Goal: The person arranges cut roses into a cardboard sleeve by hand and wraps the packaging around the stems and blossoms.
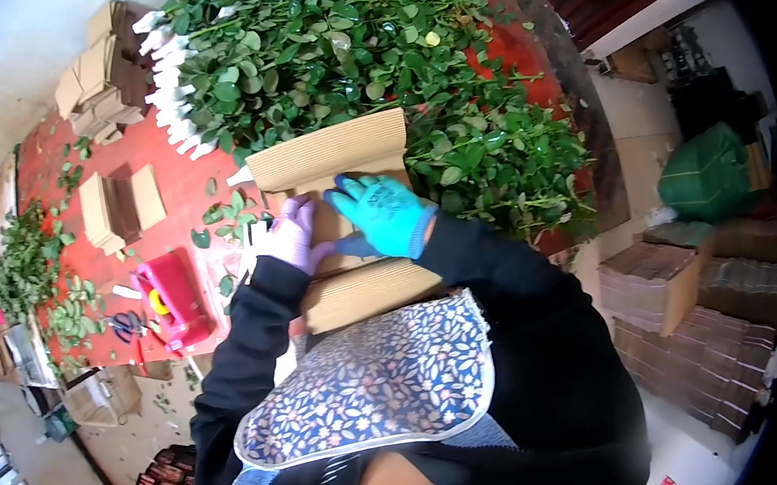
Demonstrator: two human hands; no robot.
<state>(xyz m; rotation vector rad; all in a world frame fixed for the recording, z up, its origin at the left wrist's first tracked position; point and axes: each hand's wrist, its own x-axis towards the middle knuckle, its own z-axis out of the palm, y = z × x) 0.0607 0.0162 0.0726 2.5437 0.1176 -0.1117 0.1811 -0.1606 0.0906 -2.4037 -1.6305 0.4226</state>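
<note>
On one cardboard sheet (329, 153), two hands (387, 215).

Ribbed, matt cardboard sheet (329, 150) – smooth plastic tape dispenser (186, 314) – cloth apron (376, 380).

A cardboard sheet (329, 153) lies at the near edge of the counter (191, 177), about midway along. Behind it, a heap of leafy stems (318, 67) runs from the far edge round to the right edge, its covered ends (170, 85) all along the heap's left side. Left of those ends, toward the far left corner, stands a cardboard stack (97, 79). In front of the stack sit folded cardboard pieces (99, 215). Nearer still, by the near edge and left of the sheet, is a tape dispenser (186, 316), with scissors (125, 325) just to its left. Loose leaves (78, 324) lie left of the scissors, and a smaller leafy bunch (22, 258) lies toward the left edge. Beyond the right edge, bundled cardboard (699, 359) stands on the floor, with a sack (705, 174) behind it.
</note>
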